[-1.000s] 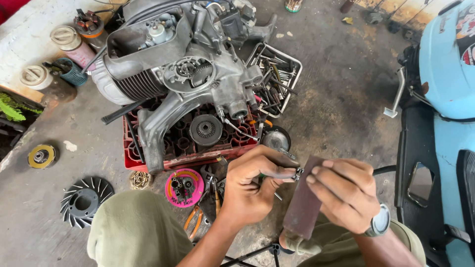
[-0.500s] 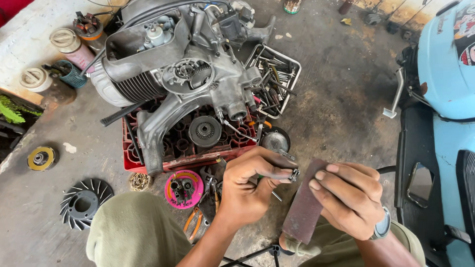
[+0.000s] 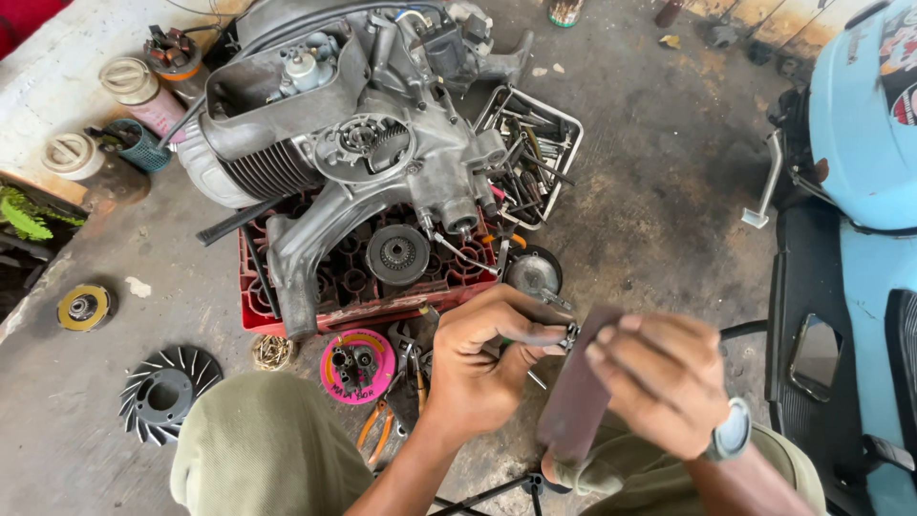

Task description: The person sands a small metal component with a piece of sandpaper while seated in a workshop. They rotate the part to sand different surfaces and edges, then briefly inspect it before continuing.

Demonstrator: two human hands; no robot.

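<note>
Pinching small metal part w/ left hand fingers clamped on it, gripping brown sandpaper strip in right hand, both just below engine on red crate.

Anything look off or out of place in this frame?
Nothing damaged or spilled that I can tell. The engine sits tilted on a red crate, with a loose fan wheel and pliers on the floor. Left hand pinches a small metal part against the brown strip in the right hand.
</note>
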